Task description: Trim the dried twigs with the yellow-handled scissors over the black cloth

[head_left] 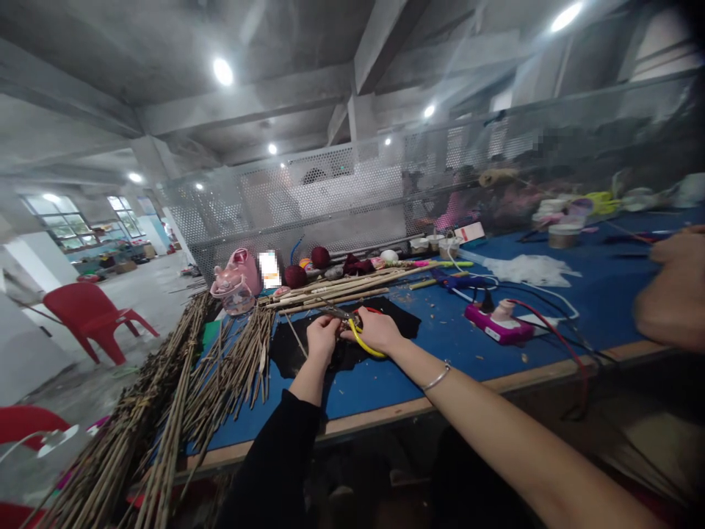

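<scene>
At the frame's centre, the right hand curls round one yellow-handled cutter over black cloth, the left hand bunched beside it, its hold unclear, with twigs crowding lower left, two dark-red balls behind, and one purple power strip rightward.

Co-worker's hand blurry at right, grip of the left hand too small for certainty.

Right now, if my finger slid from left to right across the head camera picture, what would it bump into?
Farther red plastic chair, loose thin brown sticks, bare left hand, bare right hand gripping a yellow-handled tool, bright purple plastic power strip, another person's bare hand.
</scene>
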`<control>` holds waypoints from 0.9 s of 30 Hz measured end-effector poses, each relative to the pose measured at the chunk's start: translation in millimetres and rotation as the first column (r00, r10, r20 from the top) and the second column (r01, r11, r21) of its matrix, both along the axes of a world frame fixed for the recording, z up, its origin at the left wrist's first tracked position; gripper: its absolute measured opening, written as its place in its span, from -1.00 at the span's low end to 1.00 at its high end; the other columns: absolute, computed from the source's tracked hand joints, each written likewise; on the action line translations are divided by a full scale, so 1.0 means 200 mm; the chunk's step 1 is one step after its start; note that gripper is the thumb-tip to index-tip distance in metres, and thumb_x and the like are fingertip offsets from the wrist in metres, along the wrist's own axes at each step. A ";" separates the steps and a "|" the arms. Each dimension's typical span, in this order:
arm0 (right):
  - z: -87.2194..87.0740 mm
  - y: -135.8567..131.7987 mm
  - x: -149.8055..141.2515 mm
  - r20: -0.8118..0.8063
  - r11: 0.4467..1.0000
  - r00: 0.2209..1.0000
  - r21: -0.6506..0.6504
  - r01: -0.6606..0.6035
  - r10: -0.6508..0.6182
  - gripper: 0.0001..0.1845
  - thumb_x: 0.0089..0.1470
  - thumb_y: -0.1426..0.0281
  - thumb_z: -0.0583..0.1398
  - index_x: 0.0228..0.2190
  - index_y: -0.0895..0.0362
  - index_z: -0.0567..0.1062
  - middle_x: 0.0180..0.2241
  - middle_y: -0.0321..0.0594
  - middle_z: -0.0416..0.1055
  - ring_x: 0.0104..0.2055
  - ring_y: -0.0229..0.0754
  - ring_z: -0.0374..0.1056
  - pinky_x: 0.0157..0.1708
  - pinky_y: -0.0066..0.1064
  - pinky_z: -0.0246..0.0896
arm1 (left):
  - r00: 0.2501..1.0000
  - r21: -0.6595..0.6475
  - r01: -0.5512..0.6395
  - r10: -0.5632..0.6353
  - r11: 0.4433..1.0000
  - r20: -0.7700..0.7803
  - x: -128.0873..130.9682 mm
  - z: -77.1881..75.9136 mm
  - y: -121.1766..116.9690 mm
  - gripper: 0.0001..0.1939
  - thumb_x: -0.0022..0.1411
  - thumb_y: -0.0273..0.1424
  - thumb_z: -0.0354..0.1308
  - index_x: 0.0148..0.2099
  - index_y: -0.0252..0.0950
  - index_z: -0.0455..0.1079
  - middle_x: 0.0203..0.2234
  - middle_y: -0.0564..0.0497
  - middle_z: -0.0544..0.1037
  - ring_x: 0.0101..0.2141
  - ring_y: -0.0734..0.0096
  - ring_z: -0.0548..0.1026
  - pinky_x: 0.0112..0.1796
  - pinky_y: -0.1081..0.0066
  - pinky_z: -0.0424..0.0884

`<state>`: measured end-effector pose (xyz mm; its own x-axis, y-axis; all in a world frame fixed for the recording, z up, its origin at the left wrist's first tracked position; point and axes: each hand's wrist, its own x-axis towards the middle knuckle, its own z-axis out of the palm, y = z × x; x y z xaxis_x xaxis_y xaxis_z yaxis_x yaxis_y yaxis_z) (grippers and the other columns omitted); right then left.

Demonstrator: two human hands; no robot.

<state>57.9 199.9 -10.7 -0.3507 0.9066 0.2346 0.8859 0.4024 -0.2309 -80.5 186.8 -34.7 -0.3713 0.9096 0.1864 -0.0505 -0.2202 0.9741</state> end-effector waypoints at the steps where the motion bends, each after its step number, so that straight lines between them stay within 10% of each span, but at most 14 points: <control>1: 0.00 0.00 0.00 -0.003 1.000 1.000 0.000 0.000 0.000 -0.33 -0.15 -0.15 0.02 -0.22 0.16 0.26 -0.33 -0.06 0.44 -0.22 -0.02 0.38 -0.31 -0.37 0.13 | 1.000 0.001 -0.004 0.004 1.000 0.008 0.00 0.00 0.00 -0.86 -0.15 -0.38 0.18 -0.53 -0.39 0.41 -0.66 0.02 0.45 -0.62 0.55 0.35 -0.55 0.54 0.26; 27: -0.03 -0.02 0.05 -0.075 0.994 0.994 0.063 0.086 -0.081 -0.42 -0.15 -0.12 0.06 -0.30 0.11 0.26 -0.38 -0.15 0.43 -0.26 -0.06 0.37 -0.39 -0.40 0.07 | 0.979 0.041 0.141 -0.146 0.989 0.140 0.07 0.02 0.02 -0.85 -0.15 -0.39 0.18 -0.51 -0.40 0.41 -0.68 0.06 0.42 -0.63 0.58 0.32 -0.55 0.55 0.23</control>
<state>67.3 195.6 -17.6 -0.2542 0.9137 0.3170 0.8989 0.3442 -0.2711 -66.8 191.4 -30.7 -0.2622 0.9501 0.1692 -0.2215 -0.2299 0.9477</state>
